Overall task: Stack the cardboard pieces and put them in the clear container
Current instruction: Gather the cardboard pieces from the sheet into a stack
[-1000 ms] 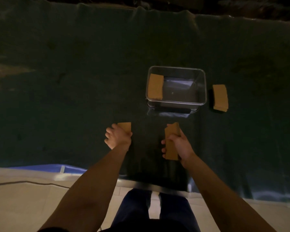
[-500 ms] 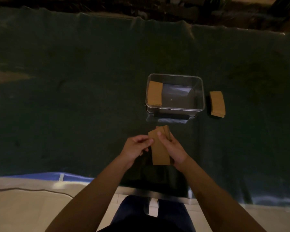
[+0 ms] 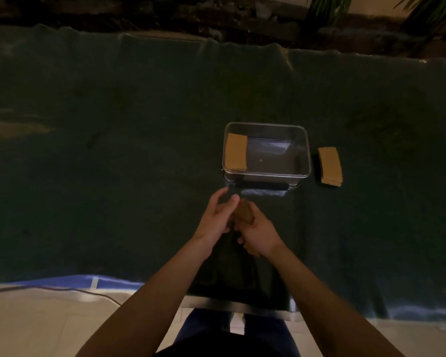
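Two cardboard groups are already set down and a third is in your hands. The cardboard pieces (image 3: 244, 214) you hold sit between your palms above the dark green cloth (image 3: 113, 163) covering the worktop, near its front edge and just in front of the clear container (image 3: 304, 150). Your right hand (image 3: 258, 234) has its grip closed around them, fingers wrapped over the lower part, so only a brown sliver shows above your knuckles and a corner below your wrist. How many pieces are in that bundle cannot be told. Your left hand (image 3: 216, 220) presses against the side of the bundle with its grip loose: the fingers are extended and slightly spread rather than curled round the card.

Inside the container, one cardboard stack (image 3: 236, 152) lies flat against the left wall, leaving the rest of the floor bare. The container stands right of the worktop's centre, with a dark handle bar (image 3: 260, 186) along its front side. Just beside its right wall, apart from it, another cardboard stack (image 3: 330, 166) rests on the cloth.

At the front edge, a blue strip (image 3: 62, 280) shows under the cloth, and a thin cable (image 3: 49, 288) runs across the pale floor (image 3: 36, 325) below.
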